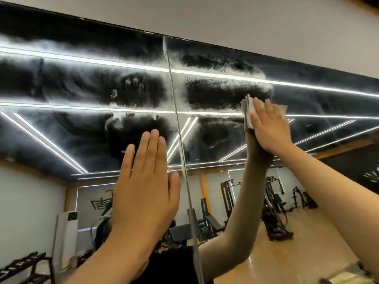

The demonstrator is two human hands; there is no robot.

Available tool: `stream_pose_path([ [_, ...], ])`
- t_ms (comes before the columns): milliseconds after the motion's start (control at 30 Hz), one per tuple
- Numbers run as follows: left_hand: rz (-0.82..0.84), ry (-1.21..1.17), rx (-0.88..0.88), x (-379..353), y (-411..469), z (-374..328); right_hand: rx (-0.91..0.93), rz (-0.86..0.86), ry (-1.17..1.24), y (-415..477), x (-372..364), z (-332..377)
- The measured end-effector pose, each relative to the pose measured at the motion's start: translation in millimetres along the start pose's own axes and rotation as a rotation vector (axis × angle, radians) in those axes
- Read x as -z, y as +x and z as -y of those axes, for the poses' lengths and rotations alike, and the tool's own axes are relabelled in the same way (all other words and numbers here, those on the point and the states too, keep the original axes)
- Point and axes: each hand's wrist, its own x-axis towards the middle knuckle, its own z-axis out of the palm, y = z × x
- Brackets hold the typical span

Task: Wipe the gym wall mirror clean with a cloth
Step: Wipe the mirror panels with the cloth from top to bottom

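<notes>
The wall mirror fills most of the view, its upper part hazy with white smears and wipe streaks. A grey folded cloth lies flat on the glass right of the vertical seam between two panels. My right hand presses the cloth against the mirror with straight fingers. My left hand is raised with flat, straight fingers at the left panel, just left of the seam, holding nothing; contact with the glass is unclear.
Above the mirror's dark top edge runs a plain wall. The glass reflects ceiling light strips, gym machines, benches, a white standing unit and my own arm.
</notes>
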Motion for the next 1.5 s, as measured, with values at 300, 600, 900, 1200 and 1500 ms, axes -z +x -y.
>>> stream_pose_path([
  [300, -0.027, -0.025, 0.016, 0.9, -0.7, -2.6, 0.422, -0.001, 0.019, -99.8, -33.5, 132.1],
  [600, 0.018, 0.007, 0.013, 4.2, -1.1, -1.0, 0.404, 0.04, 0.046, -78.1, -22.1, 72.8],
  [900, 0.005, -0.017, 0.007, 1.2, -1.6, -0.1, 0.084, 0.01, 0.01, -28.8, -11.1, -24.9],
  [1200, 0.056, -0.113, 0.025, 14.5, -4.3, -5.5, 0.124, 0.048, 0.053, -133.1, -19.5, -28.3],
  [1500, 0.121, -0.036, 0.015, 14.9, -78.1, -34.4, 0.158, 0.138, 0.032, -281.0, -31.2, -53.7],
])
